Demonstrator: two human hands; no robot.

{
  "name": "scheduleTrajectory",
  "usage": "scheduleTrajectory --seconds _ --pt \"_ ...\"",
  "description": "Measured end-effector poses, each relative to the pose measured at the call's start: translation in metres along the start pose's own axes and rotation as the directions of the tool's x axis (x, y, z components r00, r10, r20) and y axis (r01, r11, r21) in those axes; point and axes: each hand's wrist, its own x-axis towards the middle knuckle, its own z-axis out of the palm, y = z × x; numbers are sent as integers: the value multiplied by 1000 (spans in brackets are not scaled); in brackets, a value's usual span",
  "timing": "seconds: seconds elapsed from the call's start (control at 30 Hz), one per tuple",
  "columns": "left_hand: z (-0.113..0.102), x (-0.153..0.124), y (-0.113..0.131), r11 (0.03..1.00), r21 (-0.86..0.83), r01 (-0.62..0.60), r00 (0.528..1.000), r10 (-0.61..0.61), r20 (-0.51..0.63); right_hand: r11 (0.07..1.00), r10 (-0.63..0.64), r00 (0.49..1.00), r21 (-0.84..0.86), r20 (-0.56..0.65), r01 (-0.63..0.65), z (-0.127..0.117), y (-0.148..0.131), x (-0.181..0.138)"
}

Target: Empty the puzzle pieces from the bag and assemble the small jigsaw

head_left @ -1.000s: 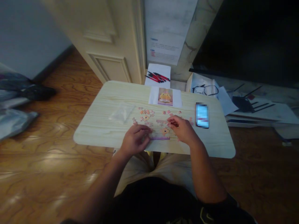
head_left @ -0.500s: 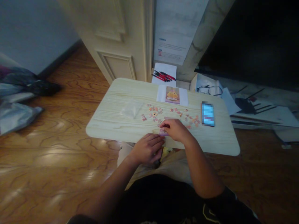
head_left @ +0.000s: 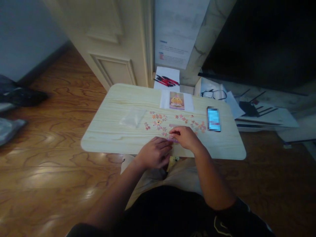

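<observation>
Close to the table's near edge, a small joined strip of purple-pink puzzle pieces [head_left: 172, 140] lies partly under my fingers. My right hand [head_left: 184, 136] is closed in a pinch at its upper side, on a puzzle piece mostly hidden by the fingertips. From the left, my left hand [head_left: 155, 152] presses its bent, closed fingers on the strip, its thumb low by the table edge. Loose orange and pink puzzle pieces [head_left: 159, 117] are scattered just beyond both hands, with more puzzle pieces [head_left: 198, 126] to the right. A printed picture [head_left: 176, 100] of a yellow figure lies behind them.
The pale wooden table [head_left: 108, 131] carries a clear plastic bag [head_left: 133, 117] at left and a phone [head_left: 213, 119] at right. Beyond its far edge are red and black pens [head_left: 166, 81] on paper, and glasses [head_left: 214, 94]. A dark screen [head_left: 261, 49] stands behind.
The view has turned slightly, so the table sits further left. My left hand has slid up over the left end of the strip; my right hand keeps its pinch almost unmoved.
</observation>
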Motion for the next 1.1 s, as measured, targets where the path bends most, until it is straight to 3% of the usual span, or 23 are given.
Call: scheduleTrajectory --seconds 0.6,0.93,1.1 --pt "-4 0 1 996 -76 54 997 -50 54 998 29 998 -61 -48 -32 9 -9 6" --pt "-5 2 1 993 -94 72 996 -67 56 949 -128 992 -291 -16 118 13 -12 6" --pt "-4 1 1 990 -117 75 997 -71 40 964 -165 985 -220 -45 152 6 -5 7"
